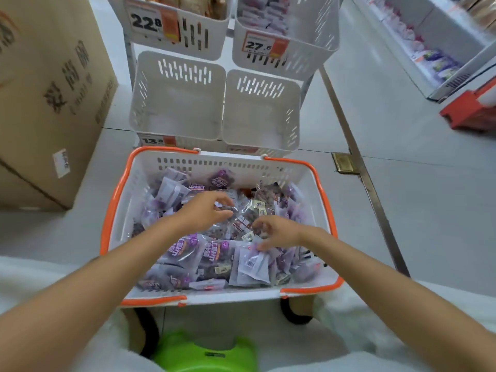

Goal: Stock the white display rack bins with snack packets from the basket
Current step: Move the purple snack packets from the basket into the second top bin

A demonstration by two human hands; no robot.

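Observation:
A white basket with an orange rim (326, 218) sits in front of me, full of purple and clear snack packets (188, 251). Both my hands hover inside it over the pile. My left hand (206, 210) has its fingers loosely curled above a clear packet in the middle and holds nothing. My right hand (273, 232) reaches in from the right, its fingertips touching a white-backed packet (255, 264). Behind the basket stand two white rack bins with nothing in them, the left bin (177, 98) and the right bin (263, 111). Two upper bins (308, 30) hold packets.
A large cardboard box (48, 98) stands on the floor at the left. A metal rail (357, 157) runs diagonally on the right. A red crate (469, 111) and a shelf of goods (429, 49) lie at the far right. A green stool (206, 353) is below me.

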